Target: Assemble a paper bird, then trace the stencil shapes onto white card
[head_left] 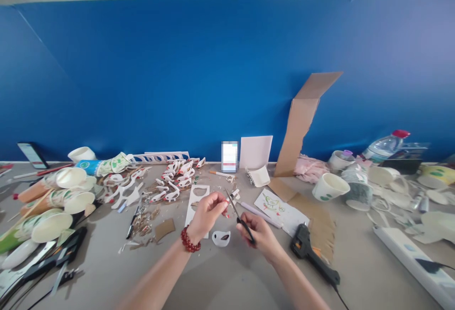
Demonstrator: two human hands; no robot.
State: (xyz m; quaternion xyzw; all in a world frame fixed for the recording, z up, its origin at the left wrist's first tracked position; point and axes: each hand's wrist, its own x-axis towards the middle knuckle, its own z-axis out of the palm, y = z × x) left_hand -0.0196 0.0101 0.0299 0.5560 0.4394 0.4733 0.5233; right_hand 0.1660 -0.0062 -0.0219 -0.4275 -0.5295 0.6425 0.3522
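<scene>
My right hand [259,235] grips a pair of black-handled scissors [245,227], whose blades point up and away toward my left hand. Thumb and fingers of my left hand [208,213] are pinched together on a small red-and-white piece [228,201], too small to name, close to the blade tips. On the table between and just below my hands lies a white paper cutout [221,238] with a dark eye-like mark. Partly behind my left hand is a white sheet with cut-out holes [194,199].
Several similar white cutouts [174,179] are heaped behind my left hand, beside brown scraps [145,220]. Paper cups [53,224] lie at left. At right are a black glue gun [314,255], a drawing [273,204], a cup [330,187] and a power strip [408,258]. A phone [229,157] stands at the back.
</scene>
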